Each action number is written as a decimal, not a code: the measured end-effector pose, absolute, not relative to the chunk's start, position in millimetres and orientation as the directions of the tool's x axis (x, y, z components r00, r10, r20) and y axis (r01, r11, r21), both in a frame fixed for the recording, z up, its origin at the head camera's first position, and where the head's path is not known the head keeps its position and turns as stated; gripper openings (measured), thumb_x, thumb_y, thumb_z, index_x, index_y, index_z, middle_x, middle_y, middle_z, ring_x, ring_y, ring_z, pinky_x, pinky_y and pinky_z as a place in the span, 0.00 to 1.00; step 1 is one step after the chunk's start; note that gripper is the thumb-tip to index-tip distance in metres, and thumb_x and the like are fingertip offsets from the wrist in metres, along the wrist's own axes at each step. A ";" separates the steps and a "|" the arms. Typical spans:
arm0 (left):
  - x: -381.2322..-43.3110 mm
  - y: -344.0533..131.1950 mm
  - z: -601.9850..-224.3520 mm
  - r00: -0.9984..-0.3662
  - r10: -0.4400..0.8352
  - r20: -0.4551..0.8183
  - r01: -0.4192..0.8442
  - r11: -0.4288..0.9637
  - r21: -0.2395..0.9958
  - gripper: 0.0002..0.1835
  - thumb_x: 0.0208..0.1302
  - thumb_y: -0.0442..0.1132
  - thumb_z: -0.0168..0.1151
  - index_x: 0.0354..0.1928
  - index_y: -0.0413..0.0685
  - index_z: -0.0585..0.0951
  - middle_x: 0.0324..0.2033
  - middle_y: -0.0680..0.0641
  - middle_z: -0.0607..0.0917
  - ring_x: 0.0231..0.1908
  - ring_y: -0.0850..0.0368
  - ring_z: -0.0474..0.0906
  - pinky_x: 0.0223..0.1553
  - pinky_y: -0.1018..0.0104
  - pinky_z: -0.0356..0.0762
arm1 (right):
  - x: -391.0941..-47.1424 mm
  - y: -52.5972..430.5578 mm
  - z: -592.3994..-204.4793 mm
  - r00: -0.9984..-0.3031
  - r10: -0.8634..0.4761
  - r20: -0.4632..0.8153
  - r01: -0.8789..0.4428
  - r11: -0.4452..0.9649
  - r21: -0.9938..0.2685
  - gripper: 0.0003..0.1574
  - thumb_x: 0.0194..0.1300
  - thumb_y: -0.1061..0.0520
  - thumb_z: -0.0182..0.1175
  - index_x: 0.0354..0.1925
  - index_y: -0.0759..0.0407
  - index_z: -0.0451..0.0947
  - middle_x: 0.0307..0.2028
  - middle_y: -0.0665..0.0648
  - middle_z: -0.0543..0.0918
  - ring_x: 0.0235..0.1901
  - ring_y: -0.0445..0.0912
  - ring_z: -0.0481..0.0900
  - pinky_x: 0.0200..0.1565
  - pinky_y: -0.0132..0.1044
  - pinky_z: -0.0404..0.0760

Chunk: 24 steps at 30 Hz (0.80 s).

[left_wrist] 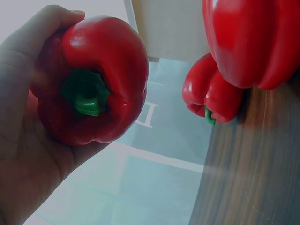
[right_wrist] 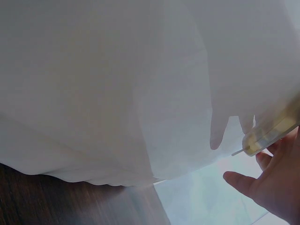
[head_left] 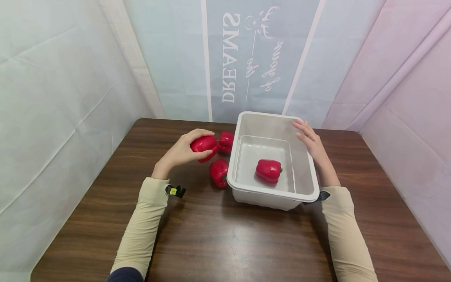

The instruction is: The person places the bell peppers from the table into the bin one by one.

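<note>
My left hand [head_left: 179,152] grips a red bell pepper [head_left: 202,145] left of a white plastic tub; the left wrist view shows the pepper's green stem [left_wrist: 88,104] facing the camera. Two more red peppers are on the table by the tub's left wall, one farther back [head_left: 226,141] and one nearer [head_left: 218,173]. Inside the tub [head_left: 271,190], another red pepper [head_left: 269,171] lies on its side. My right hand [head_left: 311,143] rests at the tub's right rim, with its fingers reaching over and its thumb [right_wrist: 241,183] outside.
The brown wooden table [head_left: 211,239] extends under everything. A printed pale-blue cloth [head_left: 246,58] hangs behind it, with whitish sheets on the left [head_left: 63,117] and right [head_left: 412,129]. The tub's rim stands higher than the nearby peppers.
</note>
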<state>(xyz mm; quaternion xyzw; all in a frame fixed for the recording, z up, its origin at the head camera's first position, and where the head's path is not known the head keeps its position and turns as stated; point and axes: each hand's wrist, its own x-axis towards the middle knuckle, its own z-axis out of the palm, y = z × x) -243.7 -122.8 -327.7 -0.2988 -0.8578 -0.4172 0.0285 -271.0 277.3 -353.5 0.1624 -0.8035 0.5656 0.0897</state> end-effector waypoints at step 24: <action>-248.7 -123.7 -328.8 -0.816 0.483 0.318 0.544 0.455 0.704 0.28 0.51 0.36 0.68 0.57 0.49 0.73 0.54 0.46 0.75 0.49 0.50 0.73 0.42 0.57 0.80 | -272.4 278.5 -353.4 -0.931 -0.169 0.323 -0.363 0.334 -0.870 0.27 0.68 0.62 0.47 0.60 0.76 0.61 0.67 0.71 0.53 0.71 0.56 0.34 0.68 0.56 0.31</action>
